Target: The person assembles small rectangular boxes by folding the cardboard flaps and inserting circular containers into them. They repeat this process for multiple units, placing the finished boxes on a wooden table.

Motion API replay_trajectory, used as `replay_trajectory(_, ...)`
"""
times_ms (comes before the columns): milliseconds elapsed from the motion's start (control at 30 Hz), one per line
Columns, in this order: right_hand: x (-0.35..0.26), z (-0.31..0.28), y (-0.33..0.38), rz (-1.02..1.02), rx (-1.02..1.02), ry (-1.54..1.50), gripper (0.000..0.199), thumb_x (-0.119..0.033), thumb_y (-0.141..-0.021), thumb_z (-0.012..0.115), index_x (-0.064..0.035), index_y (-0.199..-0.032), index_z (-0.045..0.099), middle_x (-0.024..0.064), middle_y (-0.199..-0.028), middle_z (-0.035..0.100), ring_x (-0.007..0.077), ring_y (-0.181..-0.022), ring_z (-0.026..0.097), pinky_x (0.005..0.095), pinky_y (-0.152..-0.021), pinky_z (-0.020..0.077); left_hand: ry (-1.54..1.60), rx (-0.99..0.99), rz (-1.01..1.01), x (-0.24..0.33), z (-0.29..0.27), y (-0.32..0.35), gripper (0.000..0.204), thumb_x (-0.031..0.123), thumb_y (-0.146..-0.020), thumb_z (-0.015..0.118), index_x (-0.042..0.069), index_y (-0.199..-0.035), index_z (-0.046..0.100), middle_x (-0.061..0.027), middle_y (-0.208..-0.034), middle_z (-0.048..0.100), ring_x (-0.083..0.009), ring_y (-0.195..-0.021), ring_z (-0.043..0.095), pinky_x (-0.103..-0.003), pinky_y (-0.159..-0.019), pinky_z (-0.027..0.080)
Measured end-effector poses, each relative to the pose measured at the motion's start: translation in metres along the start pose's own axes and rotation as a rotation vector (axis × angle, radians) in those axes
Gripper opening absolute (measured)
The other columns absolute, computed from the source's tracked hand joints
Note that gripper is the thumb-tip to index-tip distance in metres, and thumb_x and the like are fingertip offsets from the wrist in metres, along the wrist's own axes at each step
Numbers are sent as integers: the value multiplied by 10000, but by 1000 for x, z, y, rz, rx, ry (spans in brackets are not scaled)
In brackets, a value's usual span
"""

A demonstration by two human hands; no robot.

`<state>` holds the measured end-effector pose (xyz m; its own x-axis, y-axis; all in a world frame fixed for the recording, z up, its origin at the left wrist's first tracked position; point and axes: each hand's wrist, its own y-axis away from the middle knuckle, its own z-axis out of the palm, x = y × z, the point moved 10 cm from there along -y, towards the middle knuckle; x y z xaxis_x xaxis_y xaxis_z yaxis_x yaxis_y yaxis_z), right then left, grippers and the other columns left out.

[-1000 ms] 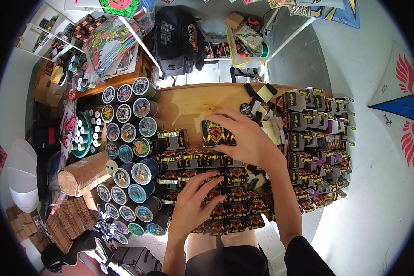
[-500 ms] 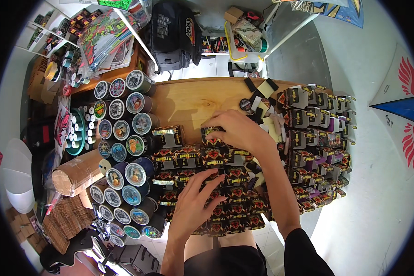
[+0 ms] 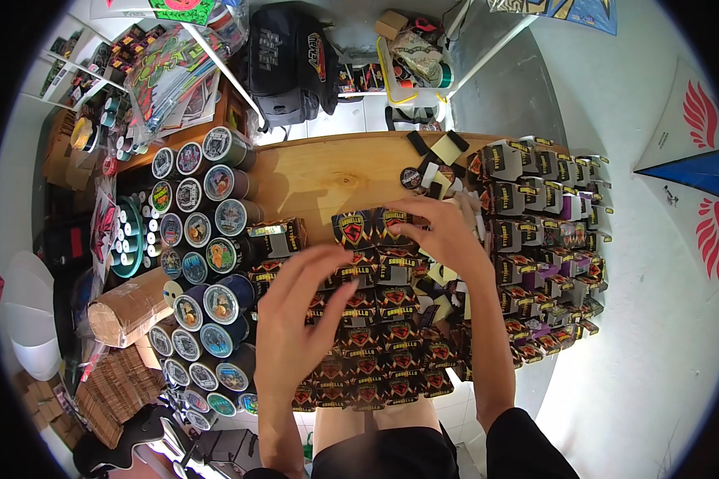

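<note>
My right hand (image 3: 441, 231) pinches a small black cardboard box (image 3: 393, 228) with a red and yellow emblem between thumb and fingers. That box stands beside a matching black box (image 3: 352, 229) at the far end of the block of boxes. My left hand (image 3: 299, 319) is open, fingers apart, over the left part of the block, and its fingertips are close to the boxes there. Nearer to me, rows of the same black boxes (image 3: 399, 334) stand packed together, partly covered by my left hand. Another box (image 3: 278, 236) stands at the far left with its flap side showing.
Stacked round tubs (image 3: 232, 215) with printed lids line the left side of the wooden table (image 3: 319, 168). Rows of open black boxes (image 3: 527, 199) stand at the right. Small black and cream pieces (image 3: 439, 156) lie between. A brown wrapped roll (image 3: 132, 307) lies far left.
My right hand has shifted right of the far box it covered and now grips a second one beside it. My left hand has moved left and away from me. The view has shifted slightly.
</note>
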<state>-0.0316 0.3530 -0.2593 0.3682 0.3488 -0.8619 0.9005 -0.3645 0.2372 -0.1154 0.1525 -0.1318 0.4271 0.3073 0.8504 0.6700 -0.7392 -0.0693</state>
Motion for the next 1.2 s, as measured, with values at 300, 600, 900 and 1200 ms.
replay_trajectory(300,12,1,2,5,-4,-40,375,-25,-930,786,-93,-1299,776,105,-1067,764,191,-810,637,325,-773,545,-271,-141,-17,-34,44,-18,309,150,-1029,691,19,-1309,690,-166,-1364,679,-410,-1169,689,-470,-992,549)
replay_trajectory(600,20,5,0,52,-31,-24,357,-41,-945,787,-72,-1300,773,91,-1149,788,150,-915,695,293,-814,571,-337,-192,-15,-45,67,-8,365,204,-1034,693,9,-1342,699,-184,-1395,676,-413,-1229,664,-490,-1067,518)
replay_trajectory(900,-47,22,-14,-288,45,168,301,-118,-955,776,-67,-1251,781,126,-1237,774,324,-1148,707,415,-991,558,-230,-17,-68,-33,38,7,298,101,-1005,710,19,-1291,713,-169,-1351,692,-380,-1215,685,-456,-1043,537)
replay_trajectory(1200,-98,82,-41,-341,-127,102,462,-172,-938,789,-103,-1388,707,180,-1330,728,405,-1235,669,459,-1066,527,-154,325,-177,-53,-27,25,332,8,-993,692,9,-1325,671,-193,-1386,654,-379,-1209,677,-429,-1009,553)
